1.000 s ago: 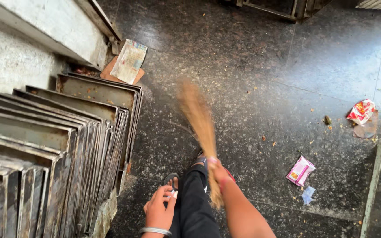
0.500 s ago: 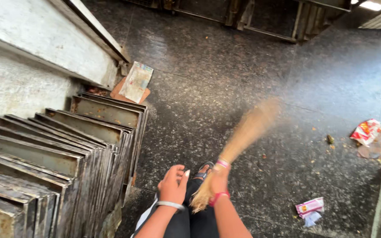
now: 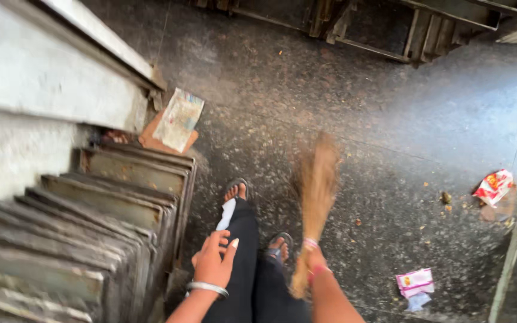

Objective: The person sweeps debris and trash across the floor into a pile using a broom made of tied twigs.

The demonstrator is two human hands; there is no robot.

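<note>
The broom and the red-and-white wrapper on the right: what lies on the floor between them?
In the head view, only small bits of debris lie on the dark speckled floor between the broom and the red-and-white wrapper.

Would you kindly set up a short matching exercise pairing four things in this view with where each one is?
Things:
1. broom
2. metal trays
3. red and white wrapper
4. pink and white packet

Places:
A. stacked on edge along the left wall
B. on the floor at the far right
C. gripped in the right hand
D. on the floor low down, to the right of the right arm

Pairs: 1-C, 2-A, 3-B, 4-D
</note>
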